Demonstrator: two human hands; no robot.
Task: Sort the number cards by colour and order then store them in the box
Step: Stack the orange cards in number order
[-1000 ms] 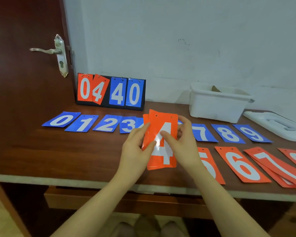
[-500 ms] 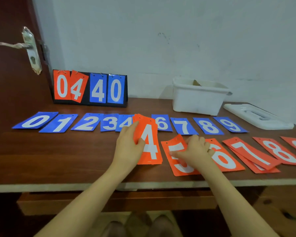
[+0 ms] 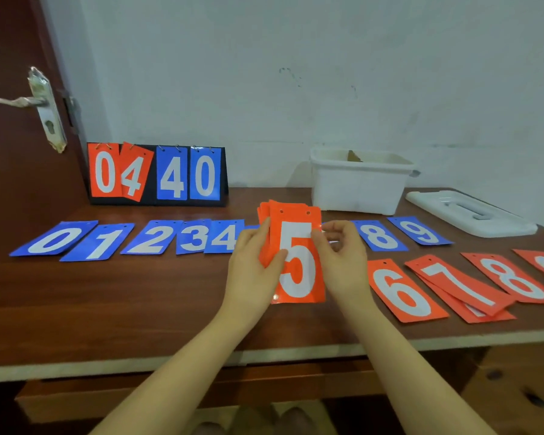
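Observation:
My left hand grips a stack of orange number cards upright above the table, with the 5 card on top. My right hand pinches the stack's right edge. A row of blue cards numbered 0 to 4 lies to the left; blue 8 and 9 lie to the right, the ones between hidden behind my hands. Orange 6, 7 and 8 lie flat at the right. The white box stands open at the back.
A flip scoreboard showing 04 and 40 stands at the back left. The box's white lid lies at the back right. A door with a metal handle is at the left. The table's front edge runs below my arms.
My right hand picked the orange 5 off the table and laid it on the stack over the 4. The stack is now held by both hands.

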